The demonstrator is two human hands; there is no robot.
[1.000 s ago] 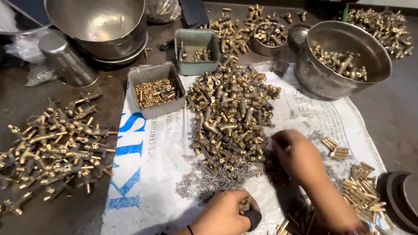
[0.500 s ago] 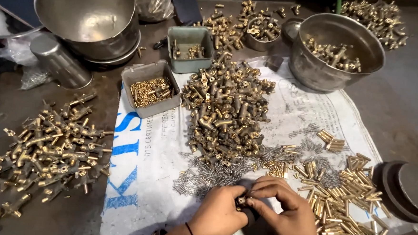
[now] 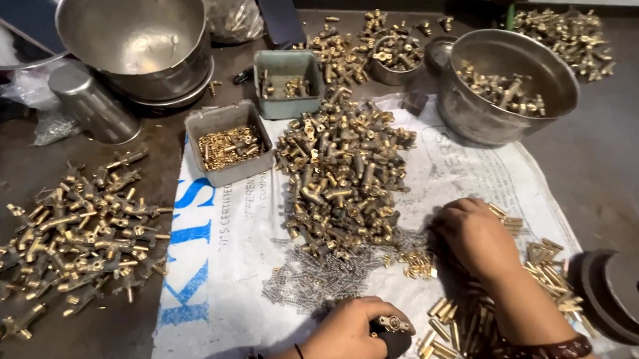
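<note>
Two big steel bowls (image 3: 510,91) flank your brass fittings heap (image 3: 341,181) on the white sack (image 3: 213,268). Your right hand (image 3: 477,239) rests curled on small brass tubes (image 3: 548,268); your left hand (image 3: 347,341) grips a black holder (image 3: 396,341) topped by a brass fitting (image 3: 393,324).

Left hand (image 3: 346,337) at six o'clock, closed on a black holder (image 3: 396,342) topped by a brass fitting (image 3: 394,324). Right hand (image 3: 477,237) at four o'clock, fingers down on small brass pieces (image 3: 419,262). Heap of brass fittings (image 3: 341,181) at centre; steel bowl (image 3: 505,86) at two o'clock.
</note>
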